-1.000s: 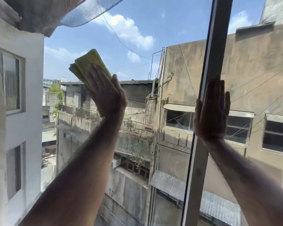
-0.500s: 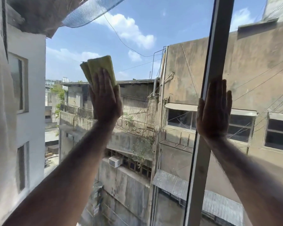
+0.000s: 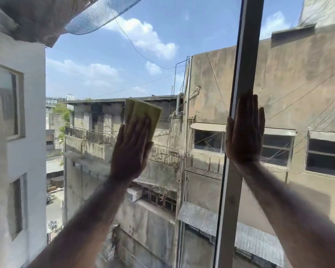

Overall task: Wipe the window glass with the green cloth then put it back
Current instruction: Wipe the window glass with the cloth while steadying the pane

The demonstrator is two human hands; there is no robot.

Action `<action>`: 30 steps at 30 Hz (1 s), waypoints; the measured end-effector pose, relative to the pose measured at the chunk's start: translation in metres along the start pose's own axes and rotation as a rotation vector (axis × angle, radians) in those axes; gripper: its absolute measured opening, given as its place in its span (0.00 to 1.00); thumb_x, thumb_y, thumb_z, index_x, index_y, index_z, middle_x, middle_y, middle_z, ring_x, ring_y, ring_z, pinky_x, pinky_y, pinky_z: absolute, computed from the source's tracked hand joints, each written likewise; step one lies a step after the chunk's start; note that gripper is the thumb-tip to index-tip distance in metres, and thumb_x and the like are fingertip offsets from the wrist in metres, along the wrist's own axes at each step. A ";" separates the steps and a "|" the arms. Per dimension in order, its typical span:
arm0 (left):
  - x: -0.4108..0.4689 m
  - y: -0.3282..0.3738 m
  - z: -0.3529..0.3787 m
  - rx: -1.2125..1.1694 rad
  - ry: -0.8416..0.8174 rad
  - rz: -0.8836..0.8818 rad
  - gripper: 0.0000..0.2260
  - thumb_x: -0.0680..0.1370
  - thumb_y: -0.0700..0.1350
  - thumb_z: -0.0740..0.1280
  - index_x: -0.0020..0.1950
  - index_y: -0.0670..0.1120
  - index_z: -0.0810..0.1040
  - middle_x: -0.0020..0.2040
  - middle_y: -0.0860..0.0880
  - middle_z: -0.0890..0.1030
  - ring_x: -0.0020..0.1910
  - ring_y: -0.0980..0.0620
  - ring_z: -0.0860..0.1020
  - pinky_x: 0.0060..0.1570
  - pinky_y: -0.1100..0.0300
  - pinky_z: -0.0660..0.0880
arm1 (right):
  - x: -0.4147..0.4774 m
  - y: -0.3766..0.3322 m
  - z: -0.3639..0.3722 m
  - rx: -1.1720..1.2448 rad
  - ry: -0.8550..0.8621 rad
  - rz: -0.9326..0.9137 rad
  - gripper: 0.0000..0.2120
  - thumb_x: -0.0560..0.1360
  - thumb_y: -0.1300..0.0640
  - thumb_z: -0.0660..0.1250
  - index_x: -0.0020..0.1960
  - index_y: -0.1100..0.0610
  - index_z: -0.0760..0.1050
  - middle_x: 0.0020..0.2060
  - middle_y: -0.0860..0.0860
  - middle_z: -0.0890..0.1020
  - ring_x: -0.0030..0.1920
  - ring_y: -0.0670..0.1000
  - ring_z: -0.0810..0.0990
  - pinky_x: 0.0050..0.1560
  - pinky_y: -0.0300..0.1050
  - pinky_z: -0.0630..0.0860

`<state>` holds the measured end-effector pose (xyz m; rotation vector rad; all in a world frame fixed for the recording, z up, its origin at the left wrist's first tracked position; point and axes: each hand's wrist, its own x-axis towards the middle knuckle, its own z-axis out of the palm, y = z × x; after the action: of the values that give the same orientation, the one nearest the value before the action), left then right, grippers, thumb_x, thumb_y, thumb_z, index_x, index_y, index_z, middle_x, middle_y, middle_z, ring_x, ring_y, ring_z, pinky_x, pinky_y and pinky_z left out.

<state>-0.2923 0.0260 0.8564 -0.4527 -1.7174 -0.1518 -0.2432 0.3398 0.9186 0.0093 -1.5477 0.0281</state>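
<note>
The left hand (image 3: 130, 149) now sits lower and farther right on the window glass (image 3: 97, 78) than half a second ago, when it pressed the cloth up against the patch of sky; it has come down to the level of the rooftops across the lane. It lies flat and open, fingers together and pointing up, pinning the folded green cloth (image 3: 143, 117) to the pane (the cloth's upper half sticks out above the fingertips, its lower part hidden under the palm). The right hand (image 3: 244, 130) has hardly shifted: it is spread flat, fingers straight, holding nothing, with its palm across the upright window frame (image 3: 240, 55) and the glass to the right of it.

Between cloth and frame there is a stretch of bare pane. To the left the glass runs clear toward the white building's side of the view, and above the cloth the whole sky area is open. Below, the left forearm crosses the pane diagonally.
</note>
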 end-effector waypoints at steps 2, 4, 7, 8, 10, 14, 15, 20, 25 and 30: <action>0.033 -0.023 -0.010 -0.003 0.058 -0.260 0.27 0.87 0.52 0.51 0.85 0.44 0.54 0.86 0.43 0.57 0.86 0.43 0.54 0.81 0.37 0.59 | 0.000 0.000 0.001 -0.004 -0.003 0.004 0.28 0.89 0.55 0.51 0.86 0.62 0.52 0.87 0.59 0.55 0.87 0.57 0.53 0.87 0.58 0.54; 0.080 -0.025 -0.017 -0.012 0.128 -0.419 0.28 0.87 0.53 0.50 0.85 0.43 0.53 0.86 0.44 0.56 0.86 0.43 0.54 0.82 0.37 0.56 | 0.000 0.000 0.001 0.004 -0.020 0.007 0.29 0.89 0.54 0.50 0.87 0.61 0.51 0.87 0.57 0.54 0.88 0.56 0.52 0.87 0.57 0.52; 0.144 0.003 -0.018 -0.045 0.146 -0.465 0.29 0.86 0.53 0.51 0.85 0.42 0.53 0.86 0.44 0.56 0.86 0.41 0.54 0.83 0.37 0.53 | 0.001 0.001 0.001 -0.001 -0.030 0.007 0.29 0.88 0.54 0.51 0.87 0.61 0.50 0.87 0.57 0.53 0.88 0.55 0.52 0.87 0.58 0.52; 0.154 0.018 -0.016 -0.044 0.139 -0.433 0.29 0.86 0.54 0.52 0.85 0.43 0.53 0.86 0.43 0.56 0.86 0.41 0.53 0.83 0.38 0.53 | 0.001 0.001 0.001 -0.003 -0.030 0.007 0.29 0.88 0.55 0.52 0.87 0.61 0.50 0.87 0.57 0.53 0.88 0.55 0.52 0.87 0.59 0.53; 0.150 0.049 -0.006 -0.040 0.117 -0.309 0.29 0.86 0.54 0.53 0.85 0.43 0.54 0.86 0.43 0.55 0.86 0.42 0.53 0.83 0.38 0.54 | 0.001 0.001 0.000 -0.001 -0.029 0.007 0.29 0.88 0.55 0.52 0.87 0.61 0.50 0.87 0.57 0.53 0.88 0.56 0.52 0.87 0.59 0.53; 0.092 0.086 0.010 -0.023 0.056 -0.107 0.31 0.86 0.58 0.55 0.84 0.41 0.55 0.86 0.42 0.56 0.86 0.42 0.53 0.83 0.37 0.54 | 0.002 0.000 -0.002 0.000 -0.036 0.015 0.29 0.88 0.56 0.54 0.86 0.62 0.51 0.87 0.58 0.54 0.88 0.56 0.53 0.87 0.59 0.54; 0.078 0.088 0.010 -0.011 0.029 -0.092 0.32 0.86 0.59 0.55 0.84 0.41 0.55 0.86 0.42 0.56 0.86 0.42 0.52 0.83 0.38 0.54 | 0.002 0.000 -0.003 -0.003 -0.041 0.017 0.29 0.88 0.56 0.54 0.86 0.62 0.51 0.87 0.58 0.54 0.88 0.56 0.53 0.87 0.59 0.54; 0.073 0.081 -0.010 -0.053 0.018 -0.053 0.27 0.86 0.56 0.57 0.80 0.41 0.66 0.82 0.41 0.66 0.83 0.41 0.62 0.81 0.35 0.58 | 0.002 0.000 -0.003 0.007 -0.051 0.021 0.29 0.88 0.55 0.54 0.86 0.62 0.51 0.87 0.58 0.54 0.87 0.56 0.53 0.87 0.60 0.54; 0.117 0.060 -0.038 -0.041 0.095 0.063 0.09 0.79 0.34 0.66 0.53 0.43 0.85 0.75 0.38 0.75 0.79 0.38 0.69 0.78 0.33 0.65 | 0.001 0.004 0.000 -0.015 -0.052 0.007 0.29 0.89 0.51 0.51 0.87 0.61 0.50 0.87 0.58 0.53 0.88 0.56 0.52 0.87 0.60 0.54; 0.148 0.058 -0.056 -0.016 -0.063 -0.021 0.18 0.75 0.28 0.67 0.62 0.42 0.79 0.69 0.41 0.80 0.76 0.42 0.72 0.83 0.41 0.60 | 0.003 -0.002 -0.007 -0.009 -0.126 0.030 0.31 0.89 0.47 0.49 0.87 0.61 0.48 0.87 0.58 0.51 0.88 0.57 0.51 0.87 0.59 0.52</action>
<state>-0.2391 0.0912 1.0025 -0.4555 -1.7839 -0.1678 -0.2364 0.3378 0.9213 -0.0196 -1.6744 0.0443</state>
